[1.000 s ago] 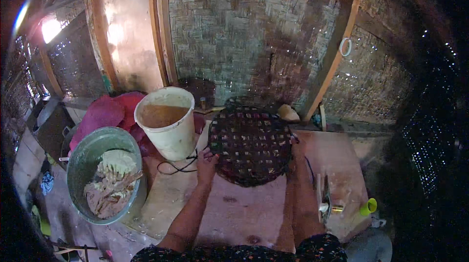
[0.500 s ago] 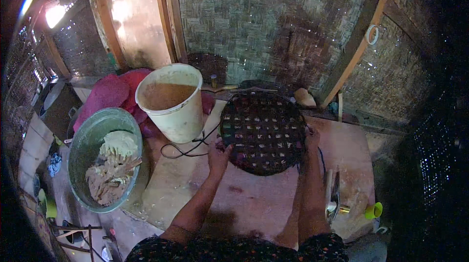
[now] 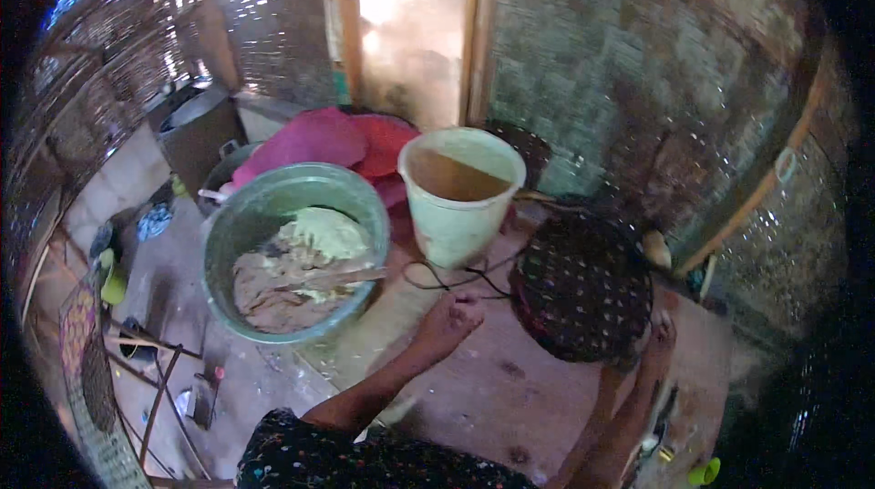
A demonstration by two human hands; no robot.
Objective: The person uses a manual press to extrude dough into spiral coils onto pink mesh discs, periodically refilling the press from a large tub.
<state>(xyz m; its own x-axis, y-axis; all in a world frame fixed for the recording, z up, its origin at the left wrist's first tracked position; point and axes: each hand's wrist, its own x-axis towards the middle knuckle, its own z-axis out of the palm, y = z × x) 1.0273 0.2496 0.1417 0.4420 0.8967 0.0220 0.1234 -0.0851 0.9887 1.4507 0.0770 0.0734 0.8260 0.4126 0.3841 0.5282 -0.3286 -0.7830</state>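
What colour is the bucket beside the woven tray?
Pale green bucket, holding brown liquid; head view shows it best.

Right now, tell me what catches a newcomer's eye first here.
The green basin of pale mash at the left, and beside it the pale bucket of brown liquid. Right of them, a dark woven tray lies on the table, right hand at its edge, left hand just short of it.

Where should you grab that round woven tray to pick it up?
Take the woven tray by its rim, one of the hands on each side. It is wide, flat and round, so opposite edges probably keep it level. The right hand is at its right edge already; the left hand rests left of it, apart.
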